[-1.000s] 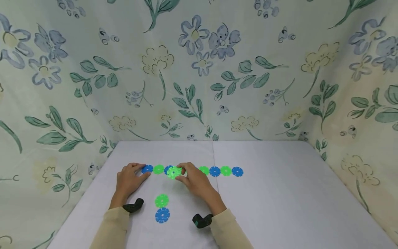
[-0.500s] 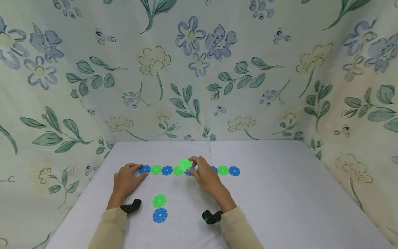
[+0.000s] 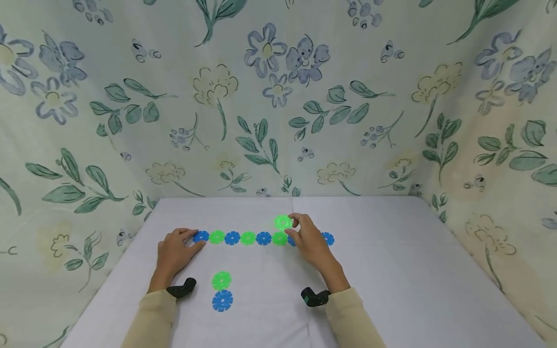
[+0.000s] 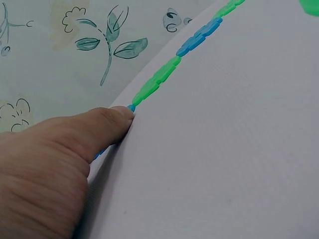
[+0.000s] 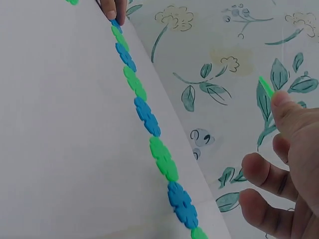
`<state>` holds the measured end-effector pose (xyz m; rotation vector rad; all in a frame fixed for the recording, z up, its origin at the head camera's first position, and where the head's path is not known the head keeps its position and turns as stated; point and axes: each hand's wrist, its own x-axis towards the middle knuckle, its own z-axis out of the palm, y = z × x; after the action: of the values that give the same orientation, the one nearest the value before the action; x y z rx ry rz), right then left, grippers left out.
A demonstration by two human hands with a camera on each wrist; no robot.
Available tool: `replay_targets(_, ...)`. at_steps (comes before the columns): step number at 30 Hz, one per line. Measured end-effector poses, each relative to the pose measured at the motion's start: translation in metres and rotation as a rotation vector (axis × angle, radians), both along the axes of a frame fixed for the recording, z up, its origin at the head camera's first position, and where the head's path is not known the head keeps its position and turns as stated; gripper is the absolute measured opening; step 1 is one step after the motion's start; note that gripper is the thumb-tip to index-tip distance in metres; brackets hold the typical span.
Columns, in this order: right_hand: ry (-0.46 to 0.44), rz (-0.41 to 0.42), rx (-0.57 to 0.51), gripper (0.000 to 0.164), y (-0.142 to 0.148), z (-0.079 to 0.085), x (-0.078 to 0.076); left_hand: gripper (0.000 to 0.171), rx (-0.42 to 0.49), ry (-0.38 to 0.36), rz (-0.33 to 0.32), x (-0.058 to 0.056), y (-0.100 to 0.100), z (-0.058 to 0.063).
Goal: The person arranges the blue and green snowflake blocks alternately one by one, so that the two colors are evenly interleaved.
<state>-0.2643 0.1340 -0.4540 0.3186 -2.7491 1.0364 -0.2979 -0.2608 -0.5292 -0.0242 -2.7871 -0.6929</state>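
A row of notched plastic snowflake discs, blue and green by turns, lies across the white table; a green disc (image 3: pixel 248 238) is near its middle. At the row's left end my left hand (image 3: pixel 176 251) holds a blue snowflake disc (image 3: pixel 201 236) between thumb and forefinger; the thumb mostly covers it in the left wrist view. My right hand (image 3: pixel 311 244) pinches a green snowflake disc (image 3: pixel 283 222) by its edge, raised over the right part of the row. In the right wrist view that disc shows as a thin green edge. The right hand partly hides the blue discs below it.
Nearer the table's front, a loose green disc (image 3: pixel 221 280) and a loose blue disc (image 3: pixel 222 300) lie one behind the other. The white cloth (image 3: pixel 391 270) is creased. A flower-printed curtain (image 3: pixel 270 96) rises behind the table and at its sides.
My right hand has carried the green disc rightward along the row and a little farther back, uncovering the middle discs. My left hand stays on the blue end disc.
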Motion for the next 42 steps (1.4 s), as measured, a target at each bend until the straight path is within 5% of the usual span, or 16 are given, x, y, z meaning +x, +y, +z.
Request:
replay_targets(26, -0.03, -0.194, -0.054, 0.047, 0.102, -0.029, -0.009, 0.063, -0.028, 0.012, -0.019, -0.005, -0.004, 0.004)
replay_targets(42, -0.129, -0.291, -0.035, 0.051, 0.131, -0.046, 0.002, 0.065, -0.028, 0.001, -0.023, -0.002, -0.002, -0.002)
